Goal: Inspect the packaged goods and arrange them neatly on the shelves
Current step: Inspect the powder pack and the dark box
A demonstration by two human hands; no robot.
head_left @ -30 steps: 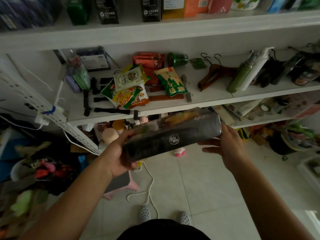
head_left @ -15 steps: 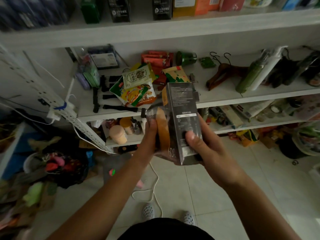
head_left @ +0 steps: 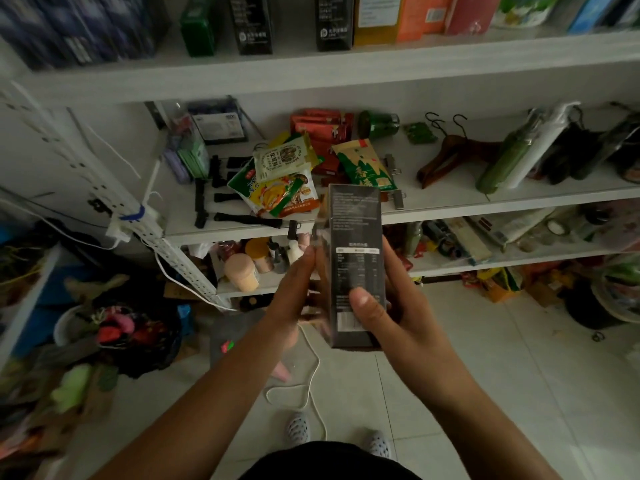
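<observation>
So the tall black cardboard box (head_left: pixel 355 237) is standing upright right now: long axis vertical, top end pointing up at the white middle shelf (head_left: pixel 450 210), bottom end toward the pale tiled floor (head_left: pixel 485 368). It's up in the air in front of that shelf's edge, not resting on anything. The face toward the camera is matte with small white print, a white-lined table and a barcode patch low down.

The right hand (head_left: pixel 401 306) has a clenched grip on it, with the thumb pressed on the front face and the fingers wrapped behind the right edge. The left hand (head_left: pixel 294 289) lies along the left side, fingers looking fairly straight, though it's blurry.

Behind it on the shelf are crinkly green-and-yellow foil snack pouches (head_left: pixel 277 194) in a loose heap, and brown wooden hangers (head_left: pixel 457 152).
</observation>
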